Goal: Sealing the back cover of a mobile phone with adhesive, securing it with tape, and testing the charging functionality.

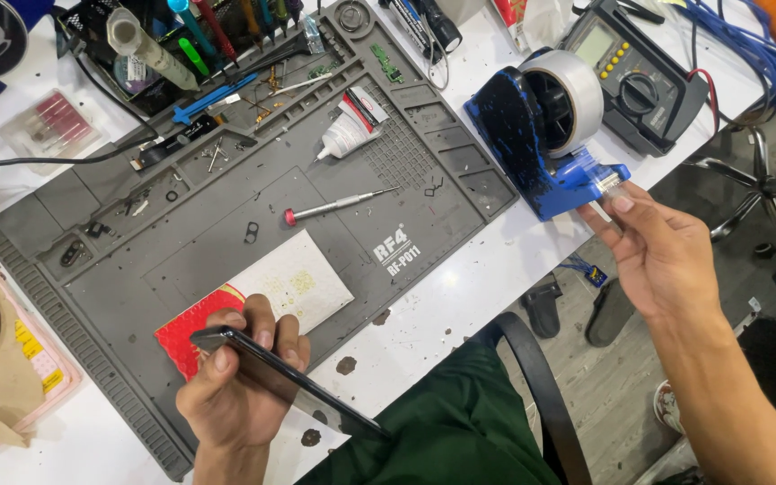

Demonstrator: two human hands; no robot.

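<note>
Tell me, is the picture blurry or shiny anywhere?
Head view: mostly sharp and evenly bright; the tape roll shows a pale sheen, the dark phone in the left hand catches light along its edge, and the right hand looks slightly soft.

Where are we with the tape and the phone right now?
Done: the dark phone is off the grey mat, gripped in the left hand. In hand: the right hand pinches the clear tape end at the blue dispenser. Left: no strip is torn off, none on the phone yet.
</note>
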